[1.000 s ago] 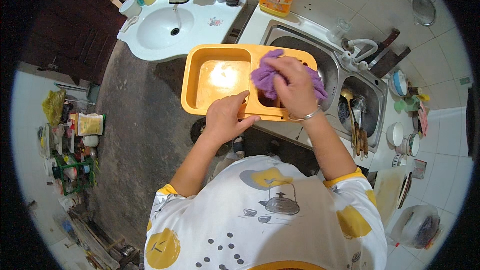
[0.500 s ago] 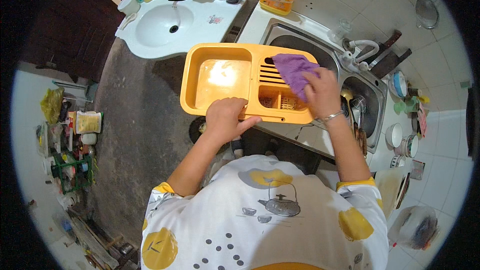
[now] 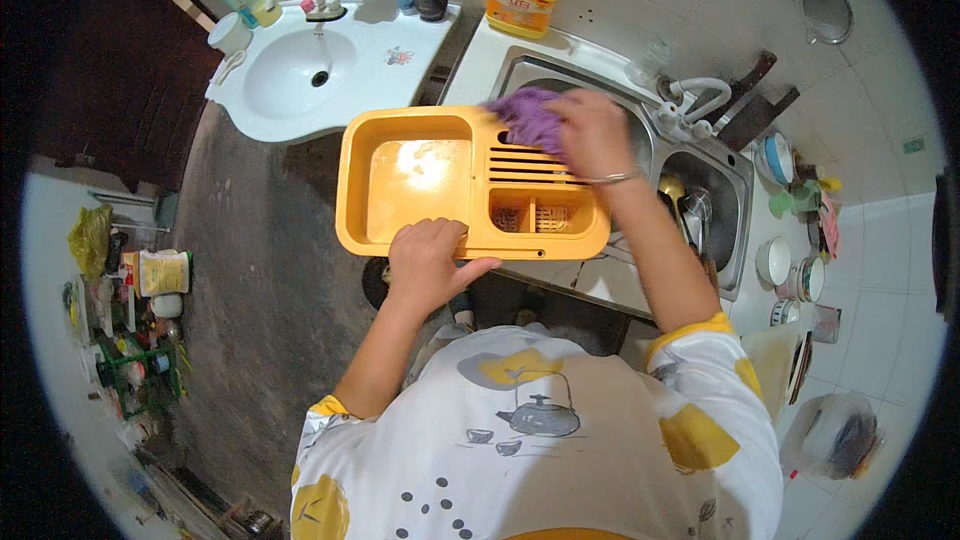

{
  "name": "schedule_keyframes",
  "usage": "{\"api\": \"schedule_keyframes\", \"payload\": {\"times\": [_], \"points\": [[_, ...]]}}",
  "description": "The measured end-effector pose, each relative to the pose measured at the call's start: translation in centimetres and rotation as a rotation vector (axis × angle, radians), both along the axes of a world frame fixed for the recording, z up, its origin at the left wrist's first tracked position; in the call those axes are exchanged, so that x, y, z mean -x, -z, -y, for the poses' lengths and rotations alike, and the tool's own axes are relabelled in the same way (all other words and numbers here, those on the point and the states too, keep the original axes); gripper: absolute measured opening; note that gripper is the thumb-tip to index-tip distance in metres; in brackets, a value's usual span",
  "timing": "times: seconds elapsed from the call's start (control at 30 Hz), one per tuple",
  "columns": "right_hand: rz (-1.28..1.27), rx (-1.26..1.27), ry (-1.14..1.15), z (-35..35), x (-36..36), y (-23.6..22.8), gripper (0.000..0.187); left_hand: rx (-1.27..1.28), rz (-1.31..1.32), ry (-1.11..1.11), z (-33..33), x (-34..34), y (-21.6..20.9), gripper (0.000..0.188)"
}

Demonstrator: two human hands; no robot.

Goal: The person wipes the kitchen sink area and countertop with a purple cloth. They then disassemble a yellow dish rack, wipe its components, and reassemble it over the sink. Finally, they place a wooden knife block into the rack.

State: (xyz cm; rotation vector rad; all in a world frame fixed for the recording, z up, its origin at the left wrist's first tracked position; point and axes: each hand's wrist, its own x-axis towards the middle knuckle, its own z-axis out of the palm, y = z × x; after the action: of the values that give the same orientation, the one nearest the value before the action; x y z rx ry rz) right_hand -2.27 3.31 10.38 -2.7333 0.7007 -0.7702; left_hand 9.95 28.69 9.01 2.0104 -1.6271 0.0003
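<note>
An orange plastic drying rack (image 3: 357,185) spans the middle of the view, with a deep basin on its left and slots over two small compartments on its right. My left hand (image 3: 428,258) grips its near rim, fingers over the edge and thumb along the front side. A purple cloth (image 3: 530,123) is bunched in my right hand (image 3: 592,135), which presses it against the far rim above the slots. The cloth is slightly blurred, and the fingertips beneath it are hidden. The rack's right end rests over or near the counter's edge; what supports its left end cannot be seen.
Behind the rack stand a white washbasin (image 3: 265,75) and a steel double sink (image 3: 735,240) with utensils in its right bowl. A yellow pump jug (image 3: 522,0) is on the counter. White bowls (image 3: 773,260) sit right of the sink; cluttered shelves (image 3: 140,360) line the left wall.
My right hand has moved the cloth left and away from me, from the rack's right side to its far rim. The left hand keeps its grip. The whole view has shifted slightly.
</note>
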Motion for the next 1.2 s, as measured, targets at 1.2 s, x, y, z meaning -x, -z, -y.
{"api": "schedule_keyframes", "payload": {"times": [1.2], "points": [[-0.104,-0.192,0.191,-5.3,4.0,2.0,0.080,0.157,0.086,0.220,10.2,-9.9,-0.1,0.021]]}}
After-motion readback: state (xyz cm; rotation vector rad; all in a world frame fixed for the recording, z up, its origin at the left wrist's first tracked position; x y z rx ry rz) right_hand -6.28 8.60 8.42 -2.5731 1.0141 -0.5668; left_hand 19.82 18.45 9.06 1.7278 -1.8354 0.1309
